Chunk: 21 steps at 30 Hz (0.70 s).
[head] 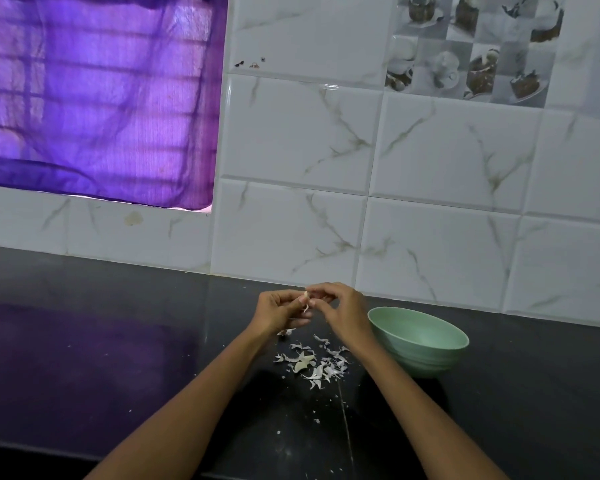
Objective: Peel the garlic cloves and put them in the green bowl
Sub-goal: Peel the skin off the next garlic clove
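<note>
White marbled tiles back a dark worktop [118, 341]. Above it, both hands meet: the left hand [280, 311] and right hand [343, 310] each curl their fingers round a small garlic clove [306, 299], pinched between the fingertips. Peel scraps [312, 362] lie on the worktop just near of the hands. A green bowl [420, 341] sits just right of the right hand.
</note>
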### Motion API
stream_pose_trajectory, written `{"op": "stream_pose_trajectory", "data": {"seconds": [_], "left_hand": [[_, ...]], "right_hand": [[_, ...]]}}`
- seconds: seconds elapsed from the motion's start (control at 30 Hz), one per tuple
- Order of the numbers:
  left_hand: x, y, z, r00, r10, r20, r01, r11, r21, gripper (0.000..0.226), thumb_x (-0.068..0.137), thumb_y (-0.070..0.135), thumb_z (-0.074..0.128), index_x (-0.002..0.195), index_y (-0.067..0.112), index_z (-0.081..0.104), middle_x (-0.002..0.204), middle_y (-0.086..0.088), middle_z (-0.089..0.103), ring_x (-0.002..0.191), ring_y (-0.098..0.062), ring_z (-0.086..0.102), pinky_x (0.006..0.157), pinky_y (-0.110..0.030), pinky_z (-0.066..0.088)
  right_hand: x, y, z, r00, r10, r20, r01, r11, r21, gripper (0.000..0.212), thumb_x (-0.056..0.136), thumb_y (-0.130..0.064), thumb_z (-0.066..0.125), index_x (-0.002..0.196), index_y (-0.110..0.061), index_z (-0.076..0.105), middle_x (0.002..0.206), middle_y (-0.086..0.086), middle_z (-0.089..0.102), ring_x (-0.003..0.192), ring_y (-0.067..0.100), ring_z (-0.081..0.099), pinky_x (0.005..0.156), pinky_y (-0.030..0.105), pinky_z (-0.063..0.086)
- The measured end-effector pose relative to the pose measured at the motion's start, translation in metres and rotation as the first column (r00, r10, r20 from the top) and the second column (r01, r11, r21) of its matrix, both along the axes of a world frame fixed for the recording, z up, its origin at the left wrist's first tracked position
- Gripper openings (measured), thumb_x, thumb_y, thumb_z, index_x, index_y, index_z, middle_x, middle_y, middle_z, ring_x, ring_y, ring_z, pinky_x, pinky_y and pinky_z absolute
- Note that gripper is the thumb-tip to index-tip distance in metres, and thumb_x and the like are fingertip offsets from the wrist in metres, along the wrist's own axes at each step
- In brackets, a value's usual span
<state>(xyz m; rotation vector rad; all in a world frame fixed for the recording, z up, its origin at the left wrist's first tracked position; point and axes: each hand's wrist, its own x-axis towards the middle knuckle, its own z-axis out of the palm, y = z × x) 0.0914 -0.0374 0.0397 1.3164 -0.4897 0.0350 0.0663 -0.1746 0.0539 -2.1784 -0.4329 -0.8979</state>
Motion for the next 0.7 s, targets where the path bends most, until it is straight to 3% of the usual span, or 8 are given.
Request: {"op": "stream_pose_trajectory", "data": {"seconds": [0.1,0.3,0.4,0.53,0.7], "left_hand": [[-0.0015,0.0003,0.0005,1.000,-0.023,-0.008,0.023,0.999,0.024,0.016,0.090,0.004,0.056,0.098,-0.003,0.066,0.068,-0.001,0.070,0.057,-0.007,0.066,0.056,-0.017,0.055],[-0.0030,0.0034,0.0016,0.998,-0.065,-0.014,0.066,0.995,0.071,0.013,0.090,0.006,0.056,0.092,0.001,0.068,0.072,-0.003,0.071,0.060,-0.007,0.066,0.059,-0.018,0.055],[-0.0037,0.0048,0.0004,0.997,-0.070,-0.033,0.073,0.993,0.089,0.013,0.090,0.006,0.056,0.092,0.003,0.069,0.074,-0.003,0.072,0.062,-0.008,0.067,0.061,-0.019,0.056],[-0.0064,0.0010,0.0010,0.990,-0.096,-0.101,0.099,0.995,0.031,0.015,0.091,0.004,0.053,0.091,0.002,0.068,0.071,-0.002,0.072,0.063,-0.007,0.068,0.058,-0.016,0.055],[-0.0059,-0.0036,0.0032,0.979,-0.074,-0.192,0.059,0.995,-0.079,0.018,0.094,0.002,0.048,0.087,0.000,0.065,0.067,-0.006,0.069,0.058,-0.006,0.067,0.054,-0.018,0.055]], "right_hand": [[0.0007,-0.0025,-0.0021,0.996,-0.052,0.073,0.056,0.996,-0.066,0.012,0.077,-0.017,0.073,0.088,-0.022,0.073,0.082,-0.006,0.069,0.078,0.009,0.059,0.073,0.024,0.047],[-0.0001,-0.0035,0.0021,0.987,-0.080,0.141,0.097,0.988,-0.118,0.004,0.075,-0.015,0.073,0.074,-0.019,0.071,0.073,-0.007,0.067,0.077,0.012,0.057,0.070,0.031,0.047],[-0.0019,-0.0026,0.0018,0.989,-0.106,0.107,0.122,0.980,-0.155,0.005,0.076,-0.018,0.072,0.073,-0.019,0.068,0.075,-0.007,0.065,0.078,0.011,0.054,0.069,0.030,0.045],[-0.0049,-0.0008,0.0023,0.983,-0.155,0.095,0.171,0.965,-0.201,0.005,0.082,-0.018,0.064,0.078,-0.020,0.063,0.077,-0.008,0.059,0.077,0.008,0.050,0.061,0.019,0.037],[-0.0033,-0.0010,0.0048,0.990,-0.133,0.050,0.142,0.935,-0.325,0.006,0.086,-0.013,0.057,0.087,-0.017,0.061,0.081,-0.006,0.051,0.083,0.011,0.043,0.065,0.023,0.033]]}}
